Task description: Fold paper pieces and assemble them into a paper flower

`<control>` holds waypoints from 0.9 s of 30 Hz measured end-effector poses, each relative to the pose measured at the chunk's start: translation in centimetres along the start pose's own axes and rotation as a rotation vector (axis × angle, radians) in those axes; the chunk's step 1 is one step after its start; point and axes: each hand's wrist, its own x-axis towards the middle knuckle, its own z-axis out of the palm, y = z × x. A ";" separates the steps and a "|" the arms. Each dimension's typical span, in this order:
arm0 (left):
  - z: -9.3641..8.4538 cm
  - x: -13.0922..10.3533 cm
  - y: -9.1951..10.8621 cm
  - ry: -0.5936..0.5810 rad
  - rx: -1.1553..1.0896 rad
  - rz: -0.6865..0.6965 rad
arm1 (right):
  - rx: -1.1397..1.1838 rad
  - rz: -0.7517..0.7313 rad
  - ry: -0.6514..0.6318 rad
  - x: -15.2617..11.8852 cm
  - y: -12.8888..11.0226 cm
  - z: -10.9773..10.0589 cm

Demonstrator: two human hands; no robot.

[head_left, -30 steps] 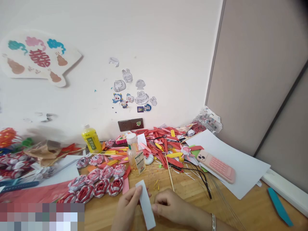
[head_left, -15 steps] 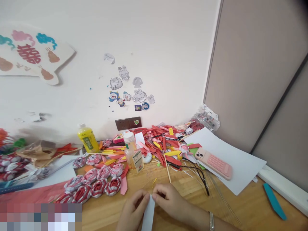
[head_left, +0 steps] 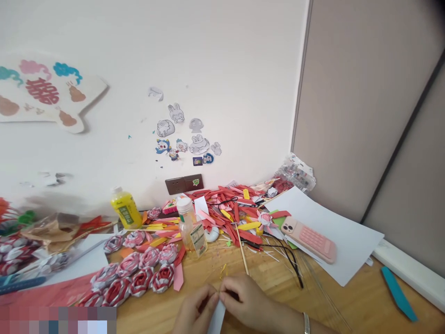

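Note:
Low in the head view, a white paper strip [head_left: 217,320] runs down from my pinched fingertips and out of the bottom edge. My left hand [head_left: 199,308] is closed on the strip, thumb against fingers. From the right, my right hand [head_left: 243,297] pinches the strip's top end, its fingertips meeting those of the left. A silver bracelet [head_left: 306,322] circles my right wrist. Just beyond the hands lie a thin wooden stick [head_left: 243,250] and a small yellow scrap [head_left: 223,270]. How the strip's end is folded is hidden by my fingers.
Rolled paper roses [head_left: 141,281] stand in rows at the left. Behind are a yellow drink bottle [head_left: 126,208], a clear jar [head_left: 189,229] and a heap of coloured paper strips [head_left: 225,204]. A pink phone [head_left: 309,239] rests on white paper [head_left: 342,273]; a teal strip [head_left: 398,292] lies far right.
The view has tilted slightly, so the whole scene sits lower. My hands still pinch the paper strip, and less of it shows below them.

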 end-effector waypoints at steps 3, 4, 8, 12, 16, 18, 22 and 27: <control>0.2 -0.1 0.2 -0.027 0.003 -0.016 | -0.115 -0.049 -0.013 -0.1 -0.1 -0.2; 0.2 -0.1 0.2 -0.024 -0.009 -0.028 | -0.143 -0.054 -0.010 -0.1 -0.2 -0.2; 0.3 -0.3 0.3 0.011 0.000 -0.013 | -0.176 -0.060 -0.028 -0.2 -0.3 -0.3; 0.1 -0.2 0.0 -0.023 0.103 0.047 | -0.179 -0.074 -0.036 -0.2 -0.2 -0.2; -0.1 0.0 0.3 -0.040 0.082 0.012 | -0.198 -0.068 -0.005 -0.2 0.0 -0.1; -0.1 -0.1 0.5 -0.040 0.066 -0.008 | -0.202 -0.058 0.008 -0.2 0.0 -0.3; -0.2 -0.1 0.7 0.033 0.138 -0.014 | -0.205 -0.036 -0.025 -0.2 -0.3 -0.7; -0.1 -0.1 0.8 -0.017 0.126 -0.014 | -0.220 -0.062 -0.042 -0.1 -0.5 -1.0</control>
